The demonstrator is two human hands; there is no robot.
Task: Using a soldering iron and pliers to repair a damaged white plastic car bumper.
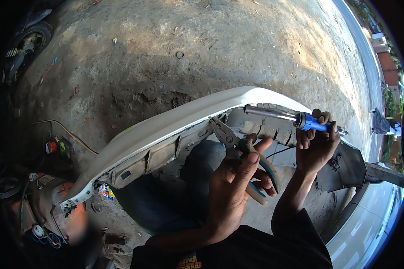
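A white car bumper (184, 112) lies across my lap, its ribbed inner side turned toward me. My left hand (240, 181) is closed around pliers (229, 140) with tan and teal handles. The plier jaws meet the bumper's inner edge near its middle. In my right hand (316, 143) is a soldering iron (312, 122) with a blue handle and a thick metal barrel. The barrel points left, its end close to the bumper's inner edge, just right of the plier jaws. Whether that end touches the plastic I cannot tell.
A motorcycle wheel (33, 38) shows at the far left. An orange-and-grey machine with a gauge (37, 231) stands by the bumper's left end. A cable (69, 132) runs over the dirt ground. At the right are a dark broken panel (341, 168) and a light-coloured car (368, 219).
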